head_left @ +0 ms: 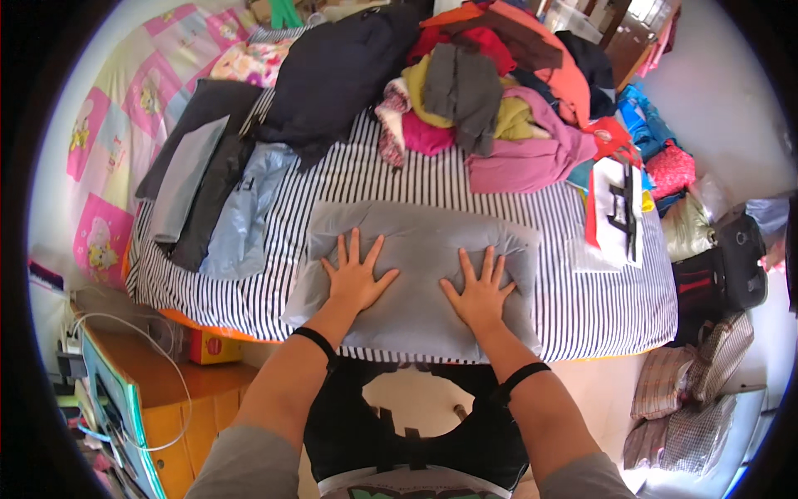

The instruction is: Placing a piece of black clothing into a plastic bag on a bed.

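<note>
Flat on the bed in front of me lies a grey, cloth-like folded item in a clear plastic bag [416, 312], its loose film showing along the edges. My left hand [356, 279] rests palm down on its left half, fingers spread. On the right half, my right hand [480, 291] also presses flat with the fingers apart. Neither hand grips anything. Just left of the bag are a pale blue plastic-wrapped item [249, 212] and a dark folded one with a clear bag [187, 179] on it.
The striped bed sheet [307, 179] spreads under everything. Behind are a black garment [341, 75] and a heap of colourful clothes [515, 158]. A white package [615, 212] sits to the right. A wooden cabinet [199, 391] stands lower left; bags [698, 366] pile up at right.
</note>
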`<state>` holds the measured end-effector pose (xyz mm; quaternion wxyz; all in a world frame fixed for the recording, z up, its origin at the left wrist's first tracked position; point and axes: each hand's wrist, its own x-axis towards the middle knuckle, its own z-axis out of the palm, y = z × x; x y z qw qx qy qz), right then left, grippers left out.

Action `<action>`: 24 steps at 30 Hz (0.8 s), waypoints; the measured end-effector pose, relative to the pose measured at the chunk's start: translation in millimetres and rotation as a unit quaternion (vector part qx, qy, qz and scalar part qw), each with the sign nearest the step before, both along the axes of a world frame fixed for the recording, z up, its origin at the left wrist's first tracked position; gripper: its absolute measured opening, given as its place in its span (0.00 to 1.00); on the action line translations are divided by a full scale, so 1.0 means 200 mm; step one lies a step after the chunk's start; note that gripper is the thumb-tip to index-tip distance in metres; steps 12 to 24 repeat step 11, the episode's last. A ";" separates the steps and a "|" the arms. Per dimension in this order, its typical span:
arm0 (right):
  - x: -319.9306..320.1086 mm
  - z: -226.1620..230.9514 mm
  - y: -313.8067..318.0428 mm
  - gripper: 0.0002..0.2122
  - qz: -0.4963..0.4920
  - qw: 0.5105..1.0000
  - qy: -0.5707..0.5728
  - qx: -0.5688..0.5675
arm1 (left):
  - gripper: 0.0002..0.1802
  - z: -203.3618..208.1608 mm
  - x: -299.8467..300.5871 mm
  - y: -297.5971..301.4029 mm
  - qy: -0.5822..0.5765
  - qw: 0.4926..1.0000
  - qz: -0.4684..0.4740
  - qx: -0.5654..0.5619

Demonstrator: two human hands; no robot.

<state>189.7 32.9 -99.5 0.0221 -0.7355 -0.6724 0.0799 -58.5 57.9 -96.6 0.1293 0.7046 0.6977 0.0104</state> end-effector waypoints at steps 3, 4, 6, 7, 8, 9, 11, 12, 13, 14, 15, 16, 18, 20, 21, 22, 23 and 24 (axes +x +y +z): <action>0.03 -0.03 0.00 0.36 0.004 1.000 0.016 -0.019 | 0.44 0.01 0.00 0.04 -0.023 0.998 -0.016 -0.050; 0.03 -0.01 0.00 0.36 -0.003 1.000 0.018 -0.005 | 0.44 0.07 -0.01 0.04 -0.021 0.999 -0.023 -0.037; 0.07 0.04 -0.01 0.36 0.004 0.995 0.066 -0.068 | 0.43 0.17 -0.04 0.04 -0.093 0.991 -0.037 -0.094; 0.09 0.04 -0.01 0.36 -0.003 0.996 0.068 -0.055 | 0.42 0.07 -0.16 0.06 -0.188 0.981 -0.041 -0.035; 0.14 0.03 -0.01 0.37 0.028 0.990 0.106 -0.094 | 0.42 -0.04 -0.29 0.09 -0.282 0.958 -0.048 0.021; 0.21 0.00 0.00 0.38 0.055 0.980 0.140 -0.133 | 0.40 -0.06 -0.38 0.09 -0.230 0.971 0.004 0.067; 0.34 -0.06 -0.04 0.42 0.042 0.981 0.168 -0.086 | 0.39 -0.02 -0.43 0.10 -0.175 0.976 0.050 0.120; 0.34 -0.06 -0.04 0.42 0.042 0.981 0.168 -0.086 | 0.39 -0.02 -0.43 0.10 -0.175 0.976 0.050 0.120; 0.34 -0.06 -0.04 0.42 0.042 0.981 0.168 -0.086 | 0.39 -0.02 -0.43 0.10 -0.175 0.976 0.050 0.120; 0.34 -0.06 -0.04 0.42 0.042 0.981 0.168 -0.086 | 0.39 -0.02 -0.43 0.10 -0.175 0.976 0.050 0.120; 0.34 -0.06 -0.04 0.42 0.042 0.981 0.168 -0.086 | 0.39 -0.02 -0.43 0.10 -0.175 0.976 0.050 0.120; 0.34 -0.06 -0.04 0.42 0.042 0.981 0.168 -0.086 | 0.39 -0.02 -0.43 0.10 -0.175 0.976 0.050 0.120; 0.34 -0.06 -0.04 0.42 0.042 0.981 0.168 -0.086 | 0.39 -0.02 -0.43 0.10 -0.175 0.976 0.050 0.120; 0.34 -0.06 -0.04 0.42 0.042 0.981 0.168 -0.086 | 0.39 -0.02 -0.43 0.10 -0.175 0.976 0.050 0.120; 0.34 -0.06 -0.04 0.42 0.042 0.981 0.168 -0.086 | 0.39 -0.02 -0.43 0.10 -0.175 0.976 0.050 0.120; 0.34 -0.06 -0.04 0.42 0.042 0.981 0.168 -0.086 | 0.39 -0.02 -0.43 0.10 -0.175 0.976 0.050 0.120; 0.34 -0.06 -0.04 0.42 0.042 0.981 0.168 -0.086 | 0.39 -0.02 -0.43 0.10 -0.175 0.976 0.050 0.120; 0.34 -0.06 -0.04 0.42 0.042 0.981 0.168 -0.086 | 0.39 -0.02 -0.43 0.10 -0.175 0.976 0.050 0.120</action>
